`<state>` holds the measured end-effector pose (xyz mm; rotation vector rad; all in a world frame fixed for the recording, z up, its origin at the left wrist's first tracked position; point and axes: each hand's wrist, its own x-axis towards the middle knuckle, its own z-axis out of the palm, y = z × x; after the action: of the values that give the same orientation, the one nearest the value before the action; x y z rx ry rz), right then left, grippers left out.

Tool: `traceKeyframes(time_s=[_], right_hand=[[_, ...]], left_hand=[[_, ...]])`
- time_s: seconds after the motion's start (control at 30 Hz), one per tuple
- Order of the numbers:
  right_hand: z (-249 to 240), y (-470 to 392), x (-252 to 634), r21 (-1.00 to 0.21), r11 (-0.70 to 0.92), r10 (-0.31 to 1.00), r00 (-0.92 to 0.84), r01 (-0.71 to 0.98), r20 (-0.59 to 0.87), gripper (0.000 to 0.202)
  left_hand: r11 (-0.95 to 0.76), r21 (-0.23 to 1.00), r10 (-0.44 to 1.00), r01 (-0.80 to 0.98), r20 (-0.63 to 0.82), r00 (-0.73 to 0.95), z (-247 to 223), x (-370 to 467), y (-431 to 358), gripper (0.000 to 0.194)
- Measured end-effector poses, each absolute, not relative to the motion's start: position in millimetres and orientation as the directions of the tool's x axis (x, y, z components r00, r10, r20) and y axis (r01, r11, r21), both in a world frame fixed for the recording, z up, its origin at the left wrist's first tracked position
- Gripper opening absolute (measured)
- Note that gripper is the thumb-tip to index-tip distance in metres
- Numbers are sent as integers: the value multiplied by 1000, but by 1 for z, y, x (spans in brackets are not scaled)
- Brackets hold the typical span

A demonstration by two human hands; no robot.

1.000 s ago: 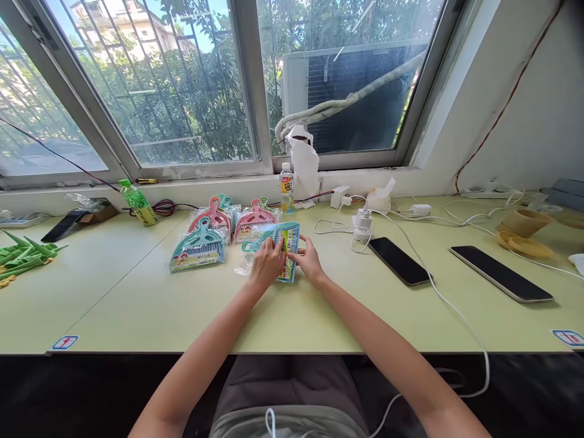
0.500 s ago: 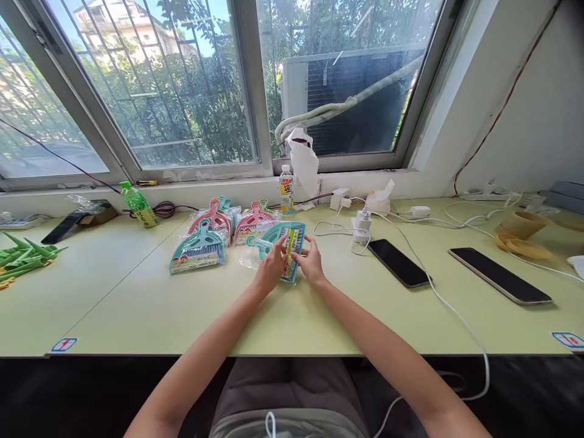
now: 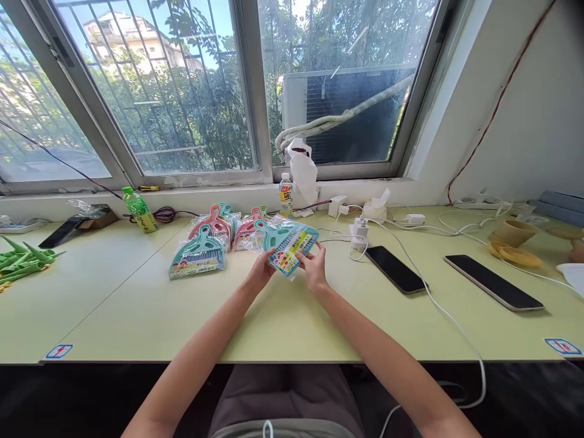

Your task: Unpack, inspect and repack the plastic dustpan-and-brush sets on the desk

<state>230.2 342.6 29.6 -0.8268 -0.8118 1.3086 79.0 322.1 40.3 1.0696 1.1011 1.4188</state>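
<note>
Both hands grip a wrapped mini dustpan and brush set [image 3: 292, 240], green-blue with a yellow printed label facing up, tilted above the table. My left hand [image 3: 261, 271] pinches its lower left edge. On its right side, my right hand [image 3: 314, 267] has the thumb over the label and the fingers behind, partly hidden. The set's handle points up and left. Left of my hands lies another green wrapped dustpan set [image 3: 199, 255]. Behind it are a pink set [image 3: 213, 226] and a second pink set [image 3: 249, 231], with further green handles showing at their backs.
A drink bottle [image 3: 286, 196] stands by the window sill; a green bottle [image 3: 140, 211] leans at left. To the right are a charger [image 3: 359, 232], a black phone [image 3: 396, 269], a tablet-like device [image 3: 493, 283] and a white cable [image 3: 451, 316] crossing the table edge.
The held dustpan set has turned from nearly upright to slanted, its label now more fully facing me. My left hand has moved down and left to its lower edge.
</note>
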Motion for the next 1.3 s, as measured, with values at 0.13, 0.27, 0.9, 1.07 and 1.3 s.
traceKeyframes(time_s=[0.13, 0.27, 0.9, 1.07, 1.3], right_hand=[[27, 345, 235, -910, 90, 991, 132, -405, 39, 107], [30, 344, 239, -929, 41, 997, 77, -368, 14, 111], [27, 348, 238, -893, 193, 980, 124, -407, 155, 104], [30, 356, 240, -945, 169, 985, 25, -278, 169, 102], [43, 364, 262, -989, 149, 975, -169, 12, 145, 69]], left_hand=[[157, 933, 978, -324, -101, 185, 37, 86, 315, 44], [278, 928, 891, -248, -152, 428, 40, 91, 304, 51], [135, 914, 983, -382, -75, 169, 41, 93, 304, 36], [173, 913, 985, -369, -151, 87, 40, 88, 312, 34], [229, 874, 969, -428, -246, 16, 44, 62, 325, 44]])
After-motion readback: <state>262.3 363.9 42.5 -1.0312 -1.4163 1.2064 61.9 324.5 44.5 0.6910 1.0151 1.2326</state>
